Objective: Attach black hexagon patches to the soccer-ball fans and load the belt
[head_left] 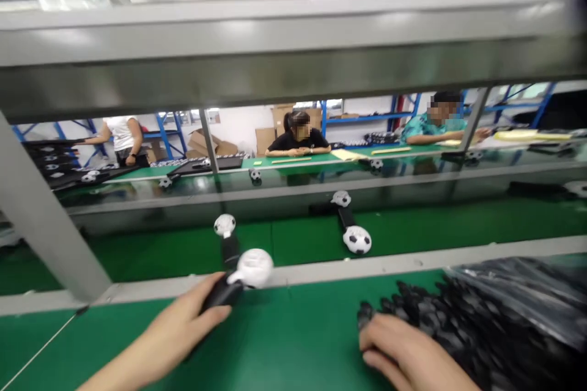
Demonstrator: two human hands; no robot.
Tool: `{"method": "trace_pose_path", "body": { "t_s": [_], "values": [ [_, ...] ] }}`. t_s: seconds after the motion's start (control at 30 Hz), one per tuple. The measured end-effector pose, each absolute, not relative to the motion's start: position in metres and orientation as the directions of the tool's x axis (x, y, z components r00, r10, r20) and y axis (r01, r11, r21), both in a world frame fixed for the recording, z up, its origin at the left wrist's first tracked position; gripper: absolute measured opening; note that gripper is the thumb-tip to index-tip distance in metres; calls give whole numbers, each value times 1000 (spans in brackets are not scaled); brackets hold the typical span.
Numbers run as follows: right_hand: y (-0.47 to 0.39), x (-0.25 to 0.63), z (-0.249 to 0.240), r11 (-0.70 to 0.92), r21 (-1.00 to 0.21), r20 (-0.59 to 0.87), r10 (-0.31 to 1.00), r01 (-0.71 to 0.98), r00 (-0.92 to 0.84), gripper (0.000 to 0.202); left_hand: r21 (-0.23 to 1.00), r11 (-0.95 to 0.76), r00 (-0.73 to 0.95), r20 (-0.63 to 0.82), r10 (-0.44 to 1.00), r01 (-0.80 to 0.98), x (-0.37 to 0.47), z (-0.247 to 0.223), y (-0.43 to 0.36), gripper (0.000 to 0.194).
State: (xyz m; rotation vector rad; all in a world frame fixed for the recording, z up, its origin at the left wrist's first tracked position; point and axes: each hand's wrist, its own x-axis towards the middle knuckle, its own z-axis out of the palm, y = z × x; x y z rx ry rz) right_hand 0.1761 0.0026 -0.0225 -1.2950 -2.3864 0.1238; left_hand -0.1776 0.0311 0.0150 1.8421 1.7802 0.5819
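Note:
My left hand (183, 324) is wrapped round the black handle of an item with a round white head (255, 267), held over the green work surface (293, 342) at its back edge. At the lower right, my right hand (398, 345) has its fingers curled at the left edge of a pile of small black parts (458, 324). A dark piece (365, 313) shows at its fingertips; whether it is gripped is hidden. Beyond the metal edge, similar items with white-and-black football heads (357, 239) (224, 225) lie on the green belt (293, 232).
A clear plastic bag (527, 293) lies over the black pile. A metal post (50, 214) stands at the left, and a wide beam (293, 73) crosses overhead. Across the line, one person (298, 137) leans on a bench, with others at both sides.

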Motion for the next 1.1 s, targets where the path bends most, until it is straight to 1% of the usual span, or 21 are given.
{"method": "trace_pose_path", "body": {
  "t_s": [0.1, 0.17, 0.23, 0.3, 0.37, 0.47, 0.53, 0.63, 0.73, 0.83, 0.97, 1.03, 1.1],
  "values": [
    [1, 169, -17, 539, -360, 243, 842, 761, -481, 14, 604, -183, 305, -106, 946, 776, -125, 15, -7, 47],
    [1, 169, -18, 514, -391, 175, 856, 764, -486, 15, 601, -252, 402, -128, 907, 759, -105, 14, -18, 47],
    [2, 172, -22, 497, -427, 120, 859, 756, -497, 17, 573, -276, 426, -144, 893, 772, -93, 14, -20, 47],
    [4, 175, -25, 496, -473, 107, 853, 728, -512, 18, 513, -300, 420, -135, 897, 804, -86, 14, -16, 50],
    [6, 177, -25, 484, -523, 123, 857, 702, -500, 16, 473, -350, 437, -85, 896, 809, -79, 15, -8, 60],
    [7, 175, -21, 415, -606, 147, 897, 679, -417, 7, 503, -459, 541, -20, 841, 732, -64, 14, 6, 76],
    [5, 171, -17, 388, -662, 169, 911, 641, -377, 7, 519, -504, 606, -34, 795, 690, -53, 9, 13, 77],
    [-1, 166, -12, 408, -723, 203, 897, 558, -393, 11, 491, -513, 617, -65, 784, 704, -42, 1, 17, 78],
    [-8, 162, -10, 445, -730, 200, 864, 518, -462, 12, 476, -495, 597, -83, 798, 727, -40, -4, 16, 79],
    [-12, 159, -13, 504, -685, 228, 834, 526, -503, 13, 489, -474, 584, -93, 806, 732, -42, -5, 16, 79],
    [-11, 155, -19, 525, -629, 294, 844, 573, -449, 10, 505, -468, 572, -63, 818, 725, -43, -4, 16, 81],
    [-9, 154, -22, 517, -630, 315, 852, 579, -417, 9, 512, -454, 553, -51, 832, 729, -42, -3, 15, 82],
    [-7, 153, -25, 487, -651, 318, 871, 582, -373, 7, 513, -452, 551, -49, 833, 730, -42, -2, 15, 79]
  ]
}}
